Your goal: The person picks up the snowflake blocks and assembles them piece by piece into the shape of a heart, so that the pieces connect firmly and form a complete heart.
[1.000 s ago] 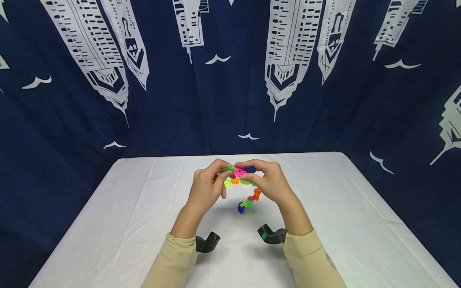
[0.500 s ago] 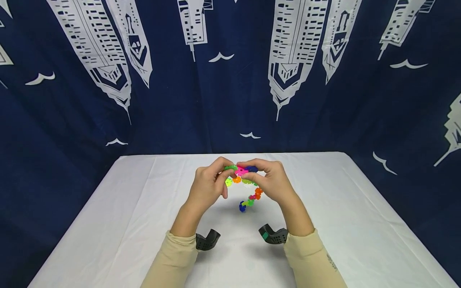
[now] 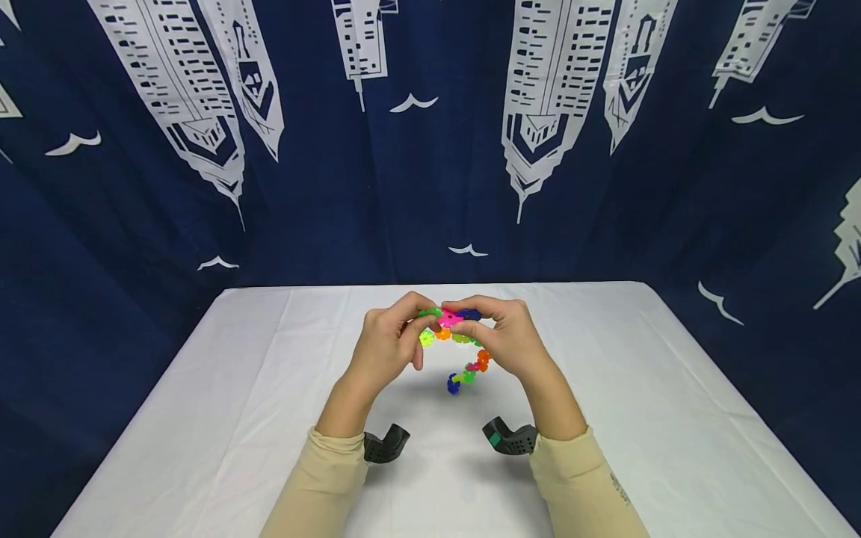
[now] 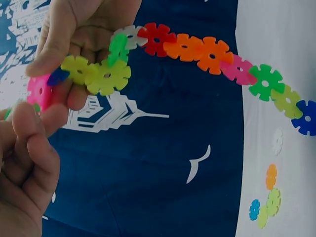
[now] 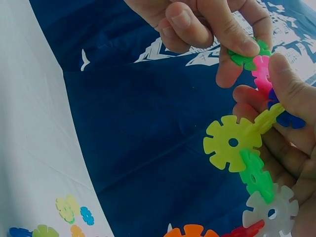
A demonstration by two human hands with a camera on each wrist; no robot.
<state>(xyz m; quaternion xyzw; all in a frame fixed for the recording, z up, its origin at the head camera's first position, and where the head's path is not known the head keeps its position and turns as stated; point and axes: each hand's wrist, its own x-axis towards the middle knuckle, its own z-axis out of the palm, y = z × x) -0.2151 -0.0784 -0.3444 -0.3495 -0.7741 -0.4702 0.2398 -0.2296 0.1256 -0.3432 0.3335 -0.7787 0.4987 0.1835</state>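
Note:
A chain of notched flower-shaped plastic discs is stretched between the hands over the table. In the head view my left hand (image 3: pixel 386 344) pinches a green disc (image 5: pixel 240 60) at one end between thumb and finger. My right hand (image 3: pixel 504 340) grips the pink disc (image 5: pixel 261 79) and dark blue disc (image 5: pixel 291 121) beside it. Green and pink overlap at their edges. From the right hand the chain hangs down through a yellow disc (image 5: pixel 222 143), a clear disc (image 5: pixel 269 215), a red disc (image 4: pixel 157 39) and orange discs to a blue disc (image 3: pixel 454 384) at its lower end.
Several loose discs lie on the white table (image 3: pixel 235 418), among them an orange disc (image 4: pixel 271 177), a yellow disc (image 4: pixel 274 201) and a light blue disc (image 4: pixel 254 210). A navy curtain (image 3: pixel 403 187) with white building prints hangs behind the table. Black camera mounts (image 3: pixel 386 444) sit on both wrists.
The hands keep the same hold on the discs. The head view has shifted slightly; the chain hangs almost as before.

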